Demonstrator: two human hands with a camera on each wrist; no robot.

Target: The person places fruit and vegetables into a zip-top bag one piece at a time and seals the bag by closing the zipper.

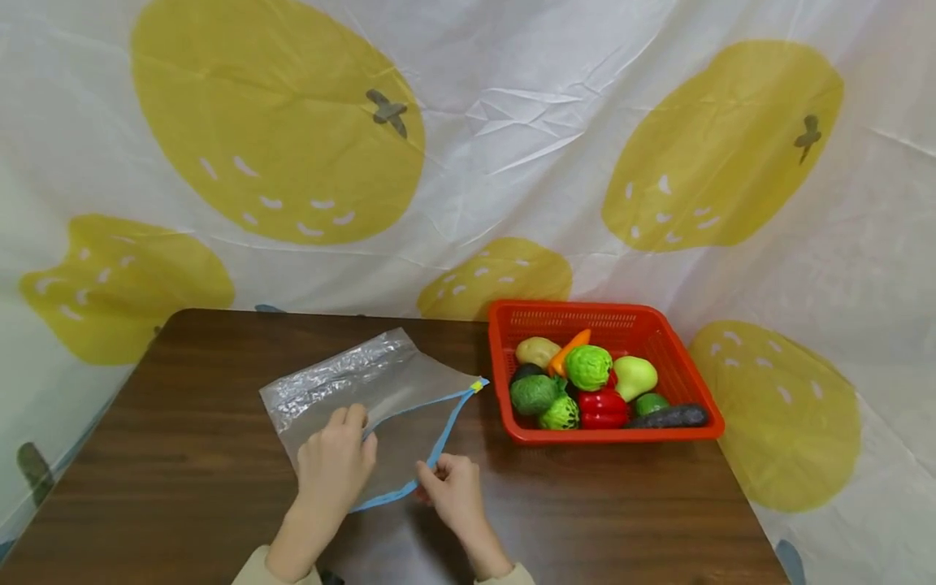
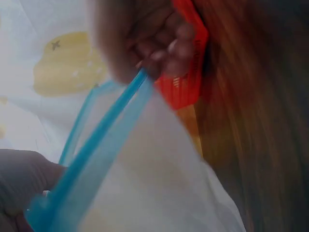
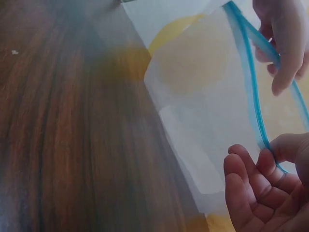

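And here we are at the dark wooden bench (image 1: 621,504), both hands busy on a clear plastic bag (image 1: 344,378), which lies slantwise in front of the person, left of the red basket (image 1: 621,436). Look at that mouth: two blue strips spread apart, meeting at a yellow slider (image 1: 478,385) just beside the basket's corner! The left hand (image 1: 336,459), fingers curled, grips the far strip (image 1: 420,404); the right hand (image 1: 455,491) pinches the near strip (image 1: 446,437) between thumb and finger. From the right wrist you see it nicely, the other right-hand fingers loosely bent below the pinch.

Over in the basket, what a heap: a red pepper (image 1: 602,409) at the front, a long dark vegetable (image 1: 669,417) to its right, a pale green pear (image 1: 634,378) behind, an orange carrot (image 1: 566,355) leaning against a leafy green ball (image 1: 588,367). Behind it all hangs a white curtain (image 1: 504,187) splashed with yellow fruit prints.
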